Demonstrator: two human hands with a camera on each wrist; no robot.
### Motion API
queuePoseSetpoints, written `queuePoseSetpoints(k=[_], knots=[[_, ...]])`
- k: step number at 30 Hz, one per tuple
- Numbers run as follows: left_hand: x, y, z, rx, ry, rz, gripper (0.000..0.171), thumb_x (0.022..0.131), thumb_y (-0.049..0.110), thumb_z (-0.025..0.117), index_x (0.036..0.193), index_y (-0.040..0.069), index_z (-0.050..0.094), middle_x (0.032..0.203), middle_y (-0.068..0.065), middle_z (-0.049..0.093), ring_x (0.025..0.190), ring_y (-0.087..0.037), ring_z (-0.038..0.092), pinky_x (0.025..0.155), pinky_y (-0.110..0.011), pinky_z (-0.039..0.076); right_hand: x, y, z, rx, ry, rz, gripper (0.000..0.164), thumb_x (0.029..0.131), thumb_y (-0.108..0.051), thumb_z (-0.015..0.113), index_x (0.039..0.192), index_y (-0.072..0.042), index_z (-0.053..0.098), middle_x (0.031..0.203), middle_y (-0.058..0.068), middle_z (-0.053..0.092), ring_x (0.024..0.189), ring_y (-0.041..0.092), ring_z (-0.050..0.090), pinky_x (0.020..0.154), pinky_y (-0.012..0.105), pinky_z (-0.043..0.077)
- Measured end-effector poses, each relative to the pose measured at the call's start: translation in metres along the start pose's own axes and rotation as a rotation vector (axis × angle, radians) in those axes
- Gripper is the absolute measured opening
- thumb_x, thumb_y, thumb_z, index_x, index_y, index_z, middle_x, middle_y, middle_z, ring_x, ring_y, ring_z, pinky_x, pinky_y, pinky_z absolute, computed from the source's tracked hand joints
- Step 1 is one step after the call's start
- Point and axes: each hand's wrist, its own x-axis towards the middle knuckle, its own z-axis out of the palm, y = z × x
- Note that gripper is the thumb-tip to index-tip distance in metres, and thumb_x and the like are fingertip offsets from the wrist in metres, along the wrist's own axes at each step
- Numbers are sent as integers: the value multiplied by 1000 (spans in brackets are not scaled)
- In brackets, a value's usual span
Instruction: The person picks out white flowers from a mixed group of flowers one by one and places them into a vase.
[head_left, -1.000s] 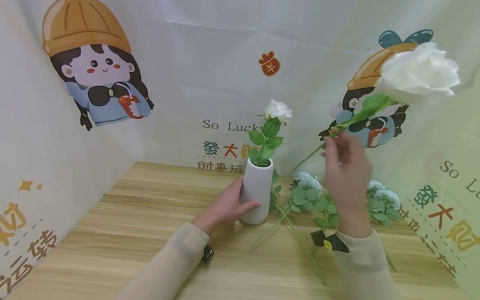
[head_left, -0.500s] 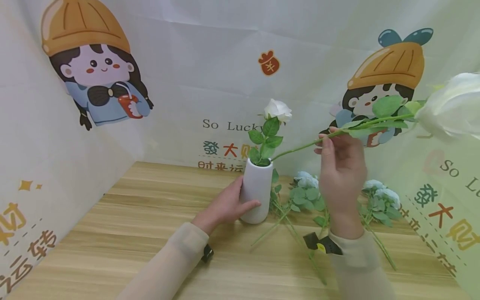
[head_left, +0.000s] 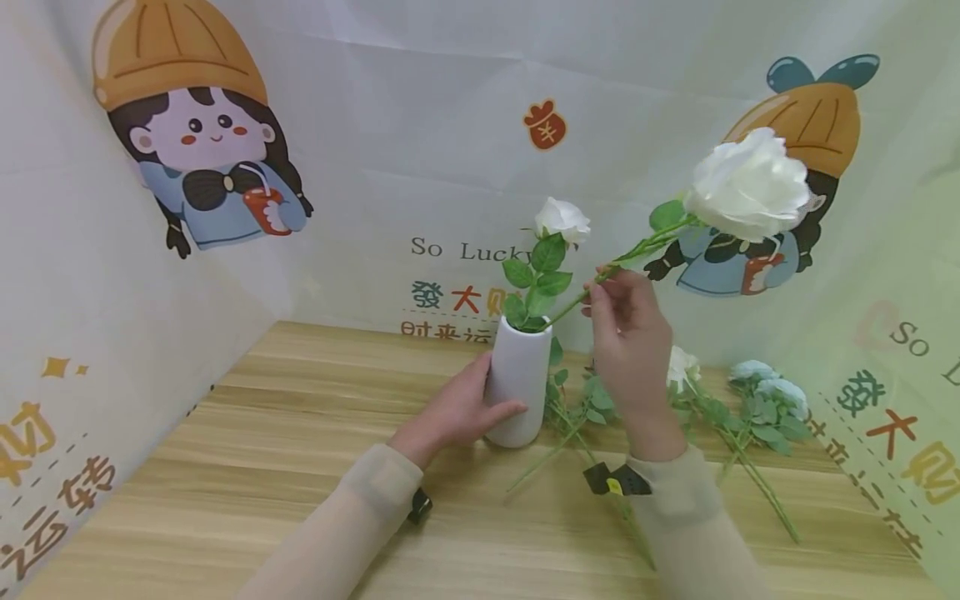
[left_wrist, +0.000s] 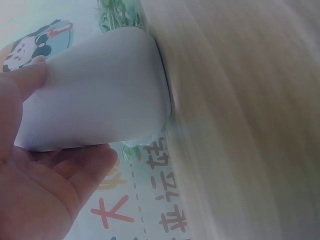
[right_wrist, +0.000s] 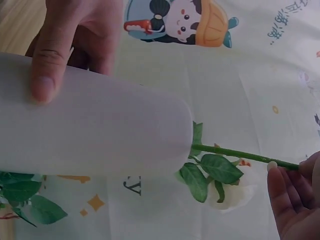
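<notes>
A white vase (head_left: 517,383) stands upright on the wooden table, and my left hand (head_left: 461,404) grips its lower body from the left, thumb across the front. One white rose (head_left: 562,220) with green leaves rises out of the vase mouth. My right hand (head_left: 633,346) pinches the green stem of a second white rose (head_left: 750,185), which leans to the upper right. In the right wrist view that stem (right_wrist: 240,154) runs into the vase mouth, with the fingertips partway along it. The left wrist view has the fingers wrapped round the vase (left_wrist: 100,90).
Right of the vase, pale blue flowers (head_left: 768,392) and another white flower (head_left: 682,367) lie on the table (head_left: 315,467) with crossed stems. A printed cloth (head_left: 420,150) hangs behind and at both sides.
My right hand has moved left and brought the second rose's stem from beside the vase into its mouth. The rose head swung out right, then back. The left hand stays on the vase.
</notes>
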Motion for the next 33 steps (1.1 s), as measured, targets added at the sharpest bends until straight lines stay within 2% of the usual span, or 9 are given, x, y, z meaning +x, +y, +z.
queuePoseSetpoints(k=[2,5,10,14,21,27,33], knots=[[0,1,0,-3,1,4,85,88,43,75,148,4,29,132,-10,50,114,-18,51,98,-42,47,-4,12,3,-32,-44,40,16,94,16,57,109,11,55,94,20,65,79,24,64,72,21,58],[-1,1,0,2,11,17,85,88,43,75,148,4,29,131,-10,50,114,-18,51,97,-42,48,-10,27,8,-144,-116,123,15,97,4,61,111,4,57,92,13,67,80,18,64,70,26,58],[0,0,1,8,22,30,83,89,42,75,147,4,30,129,-9,51,112,-17,52,96,-41,49,-17,34,15,-304,-258,256,17,101,-15,62,113,-3,63,92,6,67,82,18,61,69,38,54],[1,0,2,7,16,38,82,89,42,74,147,4,30,129,-10,51,112,-18,52,95,-42,50,-21,37,20,-349,-348,287,22,102,-19,59,115,-3,66,87,4,66,80,18,56,68,39,53],[0,-1,2,15,21,57,81,90,40,74,147,2,30,130,-12,51,113,-20,52,95,-43,49,-23,38,22,-356,-357,234,18,101,-14,60,107,-3,72,84,3,67,80,18,55,62,36,51],[0,0,2,18,31,64,80,90,38,75,146,1,31,129,-13,52,112,-20,53,95,-43,50,-24,36,23,-344,-334,229,15,100,-14,62,105,-3,72,83,3,67,80,18,54,62,36,50],[0,0,2,16,27,52,79,89,38,76,146,3,32,128,-11,52,111,-19,53,93,-42,50,-25,37,25,-382,-321,227,15,99,-16,64,103,-5,73,80,2,65,76,18,53,60,34,49]])
